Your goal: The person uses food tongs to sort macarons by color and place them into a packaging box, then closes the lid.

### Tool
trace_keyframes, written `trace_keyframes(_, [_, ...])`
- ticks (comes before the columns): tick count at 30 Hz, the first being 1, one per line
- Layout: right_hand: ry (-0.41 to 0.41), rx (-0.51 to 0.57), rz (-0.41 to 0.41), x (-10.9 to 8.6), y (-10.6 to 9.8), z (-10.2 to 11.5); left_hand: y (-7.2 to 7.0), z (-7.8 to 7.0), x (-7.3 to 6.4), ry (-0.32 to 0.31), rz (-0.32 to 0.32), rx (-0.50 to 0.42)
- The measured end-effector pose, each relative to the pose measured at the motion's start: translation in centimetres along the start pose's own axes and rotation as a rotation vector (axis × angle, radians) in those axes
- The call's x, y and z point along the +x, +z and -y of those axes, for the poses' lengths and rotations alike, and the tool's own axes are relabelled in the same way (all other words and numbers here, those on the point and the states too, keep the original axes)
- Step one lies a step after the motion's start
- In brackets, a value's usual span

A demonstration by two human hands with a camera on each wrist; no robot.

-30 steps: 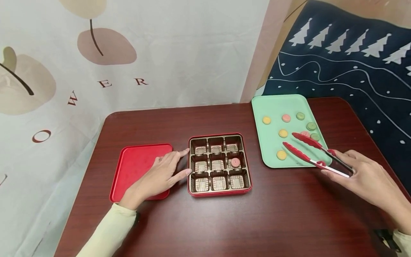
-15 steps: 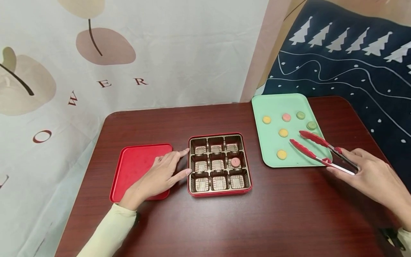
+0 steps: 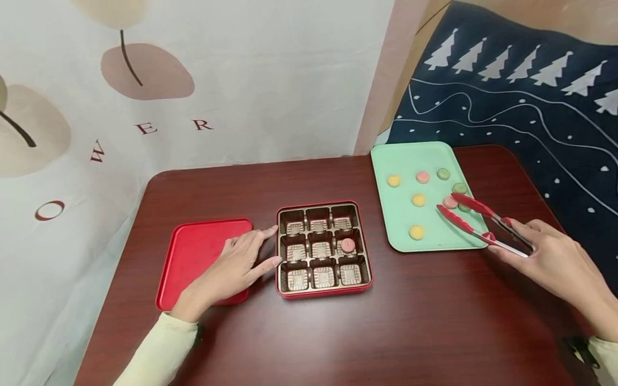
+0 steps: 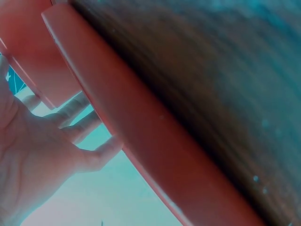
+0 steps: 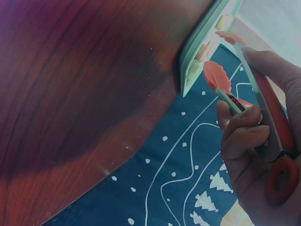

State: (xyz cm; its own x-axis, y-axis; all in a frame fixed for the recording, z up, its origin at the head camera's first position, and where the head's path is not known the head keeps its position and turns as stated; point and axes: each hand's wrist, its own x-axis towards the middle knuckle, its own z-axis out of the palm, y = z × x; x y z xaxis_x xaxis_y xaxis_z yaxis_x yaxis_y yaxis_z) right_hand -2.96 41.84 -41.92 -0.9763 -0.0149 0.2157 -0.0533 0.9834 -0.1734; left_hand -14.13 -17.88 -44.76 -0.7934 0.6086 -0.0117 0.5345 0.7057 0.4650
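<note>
In the head view my left hand (image 3: 236, 268) lies with extended fingers, its index fingertip and thumb against the left side of a red box (image 3: 324, 294). The left wrist view shows the fingertips at the box's red wall (image 4: 141, 127). One pink macaron (image 3: 347, 245) sits in the box's middle-row right compartment. My right hand (image 3: 552, 254) holds red-tipped metal tongs (image 3: 475, 205) over the green tray (image 3: 398, 161). The tong jaws stand apart, with a pink macaron (image 3: 450, 202) between or just beneath their tips; contact cannot be told. A green macaron (image 3: 464, 207) is partly hidden behind the tongs.
Several yellow, pink and green macarons lie on the tray, among them a yellow macaron (image 3: 417, 232) near its front. A red lid (image 3: 198, 249) lies left of the box, partly under my left forearm. Behind the brown table (image 3: 318, 343) hangs a white cloth (image 3: 270, 80).
The tongs have moved right and slightly away over the tray, and the pink macaron they covered half a second ago shows again. My left hand stays at the box. The head view has shifted slightly.
</note>
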Motion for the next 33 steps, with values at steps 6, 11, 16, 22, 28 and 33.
trace_keyframes(6, [-0.003,0.005,-0.009,0.2,0.3,0.2,-0.1,0.0,-0.4,0.002,-0.007,-0.011])
trace_keyframes(11, [0.006,0.006,0.006,0.4,0.3,0.1,-0.1,0.1,-0.4,0.007,-0.009,-0.011])
trace_keyframes(16, [0.003,-0.003,0.017,0.7,0.1,0.1,0.0,0.1,-0.4,0.009,-0.009,-0.010])
trace_keyframes(22, [-0.013,-0.019,0.029,1.2,-0.2,0.3,-0.1,0.1,-0.4,0.013,-0.009,-0.013])
trace_keyframes(28, [0.005,-0.035,0.113,1.9,-1.0,0.8,-0.1,0.0,-0.4,0.008,-0.007,-0.012])
trace_keyframes(33, [0.020,-0.037,0.150,2.3,-1.3,1.2,-0.2,-0.1,-0.4,0.010,-0.011,-0.011])
